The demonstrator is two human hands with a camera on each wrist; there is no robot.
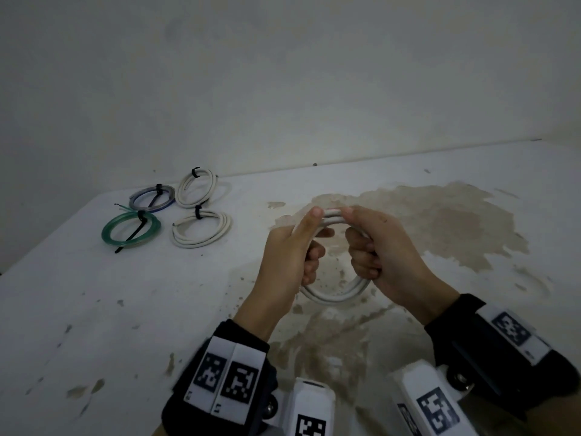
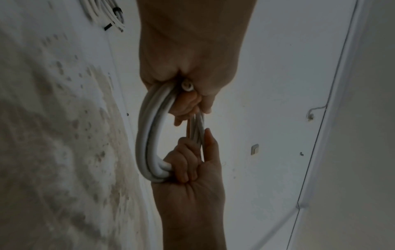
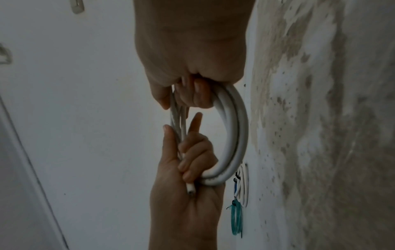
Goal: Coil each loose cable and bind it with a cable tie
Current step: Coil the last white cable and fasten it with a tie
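Note:
A white cable coil (image 1: pixel 333 295) of a few loops is held upright above the stained table (image 1: pixel 94 309). My left hand (image 1: pixel 306 247) grips its left side, thumb lying along the top. My right hand (image 1: pixel 366 248) grips the right side with fingers curled round the loops. In the left wrist view the left hand (image 2: pixel 188 99) clutches the coil (image 2: pixel 147 135) with a cut cable end showing, and the right hand (image 2: pixel 188 167) holds the far side. In the right wrist view the right hand (image 3: pixel 192 91) and left hand (image 3: pixel 190 162) hold the coil (image 3: pixel 235 135). I see no tie on this coil.
At the far left of the table lie several coils bound with black ties: a green coil (image 1: pixel 131 229), a blue-grey coil (image 1: pixel 152 198) and two white coils (image 1: pixel 196 187) (image 1: pixel 202 229). A wall rises behind the table's back edge.

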